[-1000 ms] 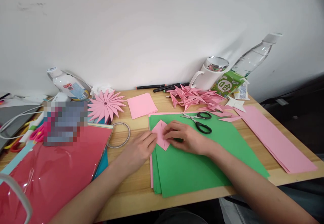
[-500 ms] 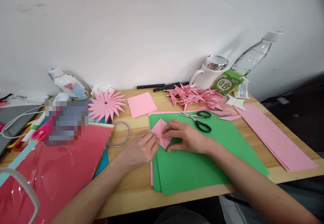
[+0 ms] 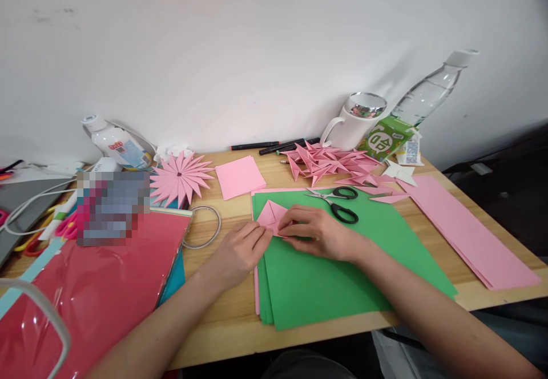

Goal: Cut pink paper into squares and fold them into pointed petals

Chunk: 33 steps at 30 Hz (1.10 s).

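Note:
A small pink origami paper point(image 3: 269, 213), creased and with its lower part folded up, rests on a stack of green paper sheets point(image 3: 342, 282). My left hand point(image 3: 242, 250) pinches its left lower edge. At its right lower edge, my right hand point(image 3: 319, 233) has thumb and fingers closed on the same paper. Fingertips partly hide the bottom fold. Black-handled scissors point(image 3: 338, 199) lie on the green sheets just behind my right hand. A stack of pink paper squares point(image 3: 240, 177) sits on the table beyond my hands.
Folded pink paper pieces point(image 3: 325, 162) are heaped before a white mug point(image 3: 353, 122). A pink paper pinwheel point(image 3: 180, 176), a silver ring point(image 3: 218, 228) and a red plastic-wrapped pack point(image 3: 107, 287) lie left. Long pink sheets point(image 3: 466, 230) lie right; a clear bottle point(image 3: 432, 93) leans on the wall.
The pink paper has gone from an open diamond to a shape with its lower part folded up. My right thumb has closed in towards the fingers on the paper.

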Motion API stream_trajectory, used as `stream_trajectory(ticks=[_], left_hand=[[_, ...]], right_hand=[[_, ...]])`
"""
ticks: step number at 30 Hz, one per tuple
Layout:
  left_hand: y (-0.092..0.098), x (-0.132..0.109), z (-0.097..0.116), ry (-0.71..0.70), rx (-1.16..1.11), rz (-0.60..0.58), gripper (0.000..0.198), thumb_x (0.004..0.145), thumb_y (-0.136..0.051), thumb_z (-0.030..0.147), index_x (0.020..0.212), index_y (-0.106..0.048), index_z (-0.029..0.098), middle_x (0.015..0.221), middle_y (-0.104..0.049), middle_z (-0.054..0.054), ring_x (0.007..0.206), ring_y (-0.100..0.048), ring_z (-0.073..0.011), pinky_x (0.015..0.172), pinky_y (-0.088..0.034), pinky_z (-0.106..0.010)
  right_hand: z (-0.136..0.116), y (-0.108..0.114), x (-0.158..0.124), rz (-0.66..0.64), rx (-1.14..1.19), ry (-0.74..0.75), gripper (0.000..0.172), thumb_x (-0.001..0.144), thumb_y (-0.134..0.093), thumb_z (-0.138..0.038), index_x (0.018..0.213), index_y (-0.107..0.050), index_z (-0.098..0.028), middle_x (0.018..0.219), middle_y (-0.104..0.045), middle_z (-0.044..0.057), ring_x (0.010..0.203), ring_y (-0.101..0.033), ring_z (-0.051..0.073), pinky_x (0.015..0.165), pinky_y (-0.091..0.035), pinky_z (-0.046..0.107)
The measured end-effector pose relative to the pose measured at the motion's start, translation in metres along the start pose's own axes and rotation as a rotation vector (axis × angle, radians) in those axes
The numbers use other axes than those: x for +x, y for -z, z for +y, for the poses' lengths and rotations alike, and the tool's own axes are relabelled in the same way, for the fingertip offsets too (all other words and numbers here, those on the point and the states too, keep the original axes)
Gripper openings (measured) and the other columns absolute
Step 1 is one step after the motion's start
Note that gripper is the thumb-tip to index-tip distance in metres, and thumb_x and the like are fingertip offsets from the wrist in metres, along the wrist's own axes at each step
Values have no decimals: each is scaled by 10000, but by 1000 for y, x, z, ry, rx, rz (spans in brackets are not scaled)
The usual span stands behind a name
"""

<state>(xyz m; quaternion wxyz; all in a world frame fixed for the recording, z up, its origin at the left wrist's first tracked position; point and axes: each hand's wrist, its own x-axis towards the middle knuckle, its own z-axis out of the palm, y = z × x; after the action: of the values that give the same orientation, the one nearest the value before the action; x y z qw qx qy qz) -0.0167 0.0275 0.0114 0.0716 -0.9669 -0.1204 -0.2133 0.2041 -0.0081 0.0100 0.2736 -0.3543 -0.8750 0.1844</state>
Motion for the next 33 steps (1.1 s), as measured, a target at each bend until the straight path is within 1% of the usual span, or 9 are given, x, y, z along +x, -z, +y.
stream_trajectory(ticks=[6,10,13,16,20,25,29,31,33], left_hand=[[-7,-2,10,83,-218,34,222,898,-423,93,1074,-558,78,919,-659,-115,893,-595,-211,773,-526,-348],[-12,-1,6,316,-484,105,191,900,-462,130,1045,-587,134,867,-662,-72,818,-599,-164,694,-518,-291],[-14,0,2,500,-650,86,148,853,-558,158,984,-626,173,799,-662,-24,742,-597,-142,671,-501,-278],[-16,1,1,612,-717,54,173,820,-599,150,982,-646,190,793,-669,-9,740,-604,-143,705,-496,-293],[-18,2,2,695,-764,62,196,810,-608,145,993,-653,198,796,-682,-3,736,-619,-143,721,-495,-296],[-21,4,1,705,-753,104,181,807,-612,152,978,-653,194,805,-687,1,718,-624,-134,690,-498,-276],[-19,4,1,670,-681,109,141,832,-588,190,963,-637,178,789,-677,-7,684,-611,-130,666,-508,-274],[-13,3,5,578,-576,105,145,876,-516,198,973,-620,166,823,-673,-29,711,-610,-139,666,-517,-284],[-5,2,15,351,-397,35,226,916,-400,162,1004,-606,133,903,-672,-85,824,-612,-178,719,-524,-327]], right_hand=[[1,4,-3,-27,145,-112,139,833,-522,-110,884,-639,-164,911,-635,70,804,-601,147,724,-479,261],[0,5,0,-31,186,-212,80,853,-549,-187,869,-622,-158,808,-632,44,716,-581,133,665,-459,241],[0,1,3,23,191,-288,140,866,-557,-279,842,-614,-153,730,-618,27,625,-536,114,590,-427,221],[1,-5,6,59,209,-340,139,878,-524,-251,863,-619,-151,693,-601,10,556,-480,92,534,-389,202],[2,-6,8,32,197,-329,150,856,-504,-173,852,-653,-155,687,-598,10,544,-474,88,524,-370,197],[3,-6,10,14,152,-318,125,843,-541,-187,847,-664,-162,695,-595,8,569,-485,91,543,-363,196],[5,-10,10,48,131,-348,87,829,-583,-214,804,-645,-159,686,-592,1,573,-487,91,540,-353,195],[6,-12,10,63,114,-347,73,819,-580,-182,785,-641,-160,677,-586,-4,561,-480,86,532,-345,192],[6,-14,10,70,104,-339,65,808,-582,-163,784,-642,-163,678,-582,-6,564,-482,85,531,-343,190]])
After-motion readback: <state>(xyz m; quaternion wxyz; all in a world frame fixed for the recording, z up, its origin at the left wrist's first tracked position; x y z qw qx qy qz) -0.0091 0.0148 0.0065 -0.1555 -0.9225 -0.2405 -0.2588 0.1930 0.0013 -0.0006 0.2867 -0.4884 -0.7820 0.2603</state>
